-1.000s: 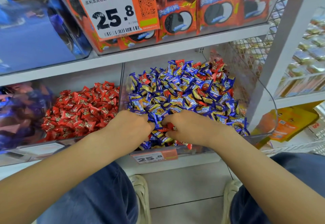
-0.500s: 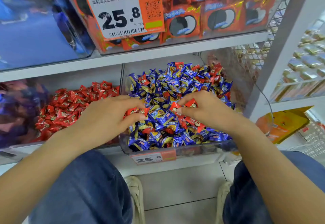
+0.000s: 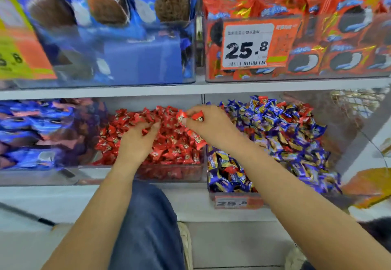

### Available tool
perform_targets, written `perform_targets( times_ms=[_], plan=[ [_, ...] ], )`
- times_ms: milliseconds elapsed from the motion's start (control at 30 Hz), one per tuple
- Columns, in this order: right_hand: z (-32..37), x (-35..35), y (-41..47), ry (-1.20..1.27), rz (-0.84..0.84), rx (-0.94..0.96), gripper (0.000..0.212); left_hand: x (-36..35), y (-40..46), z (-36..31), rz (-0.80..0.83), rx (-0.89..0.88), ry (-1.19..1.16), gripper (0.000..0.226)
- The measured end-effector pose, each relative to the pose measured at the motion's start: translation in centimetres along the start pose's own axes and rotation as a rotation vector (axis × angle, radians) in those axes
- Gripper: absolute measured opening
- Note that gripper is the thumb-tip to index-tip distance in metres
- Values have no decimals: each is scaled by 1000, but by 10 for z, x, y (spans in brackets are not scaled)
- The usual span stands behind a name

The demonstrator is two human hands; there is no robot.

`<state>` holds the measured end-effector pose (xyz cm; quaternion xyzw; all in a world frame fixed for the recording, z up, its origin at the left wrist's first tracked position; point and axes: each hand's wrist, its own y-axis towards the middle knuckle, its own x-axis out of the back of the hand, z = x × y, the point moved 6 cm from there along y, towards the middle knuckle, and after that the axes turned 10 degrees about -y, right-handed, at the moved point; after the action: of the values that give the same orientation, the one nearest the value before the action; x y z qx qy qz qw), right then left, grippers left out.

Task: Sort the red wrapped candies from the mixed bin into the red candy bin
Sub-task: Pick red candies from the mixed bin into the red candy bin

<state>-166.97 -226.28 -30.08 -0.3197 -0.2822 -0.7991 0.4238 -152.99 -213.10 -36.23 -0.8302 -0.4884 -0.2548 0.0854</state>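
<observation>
Above the candy shelf sit clear boxes of blue cookie packs [image 3: 110,26] and orange cookie packs [image 3: 338,53], with an orange price tag [image 3: 251,46] reading 25.8 stuck on the front. To the far left a bin of blurred blue and pink wrappers [image 3: 36,132] fills the corner. The red candy bin [image 3: 169,173] is a clear-walled tub heaped with crinkly red foil pieces; just beside it on the right, the mixed bin [image 3: 230,187] holds mostly glossy blue-and-gold wrappers with a few reds showing. Both bare forearms reach up over a denim knee [image 3: 148,227]. The left hand [image 3: 137,142] lies low on the red heap, fingers curled into it; whether it holds anything I cannot tell. The right hand [image 3: 209,124] hovers over the red bin's far side, fingertips pinching red wrapped candies [image 3: 197,116]
</observation>
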Motion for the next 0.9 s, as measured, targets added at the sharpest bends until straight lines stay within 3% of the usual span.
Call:
perform_targets(
  times_ms=[233,367,467,533,633,700,833,900],
  plan=[
    [14,-44,40,-250,304,96,45,16,-1,17,-92,192,-154,32],
    [-13,-10,16,-225,147,116,26,22,5,14,-170,208,-307,34],
    [-46,20,-20,-235,39,89,20,6,2,6,-50,247,-449,30],
    [-73,38,-45,-268,12,50,20,-2,2,-1,19,170,-322,33],
    [-113,61,-75,-394,17,7,18,-12,-5,-14,76,-19,115,43],
    [-137,76,-90,-447,29,-26,18,-21,-9,-22,86,-174,287,38],
    [-172,92,-113,-451,43,-123,18,-32,-31,-60,9,-465,204,34],
    [-172,91,-116,-510,42,-94,17,-46,-50,-87,85,-604,181,34]
  ],
)
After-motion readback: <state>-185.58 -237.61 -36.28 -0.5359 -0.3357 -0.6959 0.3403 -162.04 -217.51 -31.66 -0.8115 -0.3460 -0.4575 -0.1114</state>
